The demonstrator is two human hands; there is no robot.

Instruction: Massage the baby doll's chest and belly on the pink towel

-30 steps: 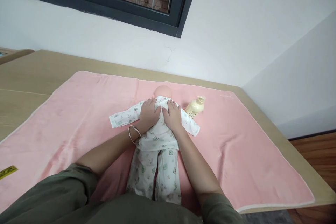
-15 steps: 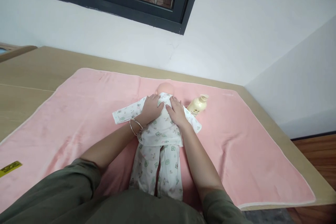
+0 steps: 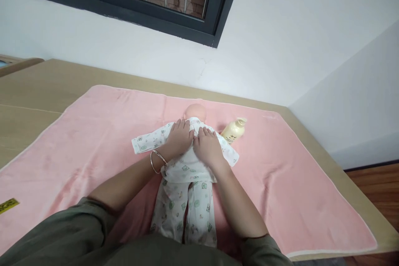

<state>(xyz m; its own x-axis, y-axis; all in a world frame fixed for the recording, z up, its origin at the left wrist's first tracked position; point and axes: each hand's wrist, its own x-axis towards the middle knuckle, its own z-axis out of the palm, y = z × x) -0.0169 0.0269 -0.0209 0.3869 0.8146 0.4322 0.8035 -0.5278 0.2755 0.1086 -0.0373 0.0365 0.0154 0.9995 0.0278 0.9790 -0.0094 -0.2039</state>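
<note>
From my end I see the doll lying lengthwise on the pink mat, its head near the mat's far edge, its trousers toward the near edge. My left hand and right hand lie spread over the upper part of its printed top, fingers extended, gripping nothing. I judge this a two-handed press or stroke; I'd want light, matched pressure through flat palms, without bunching the cloth. The bottle sits just beside the right-hand sleeve, toward the far right corner, so I'd mind my right elbow and fingers there.
</note>
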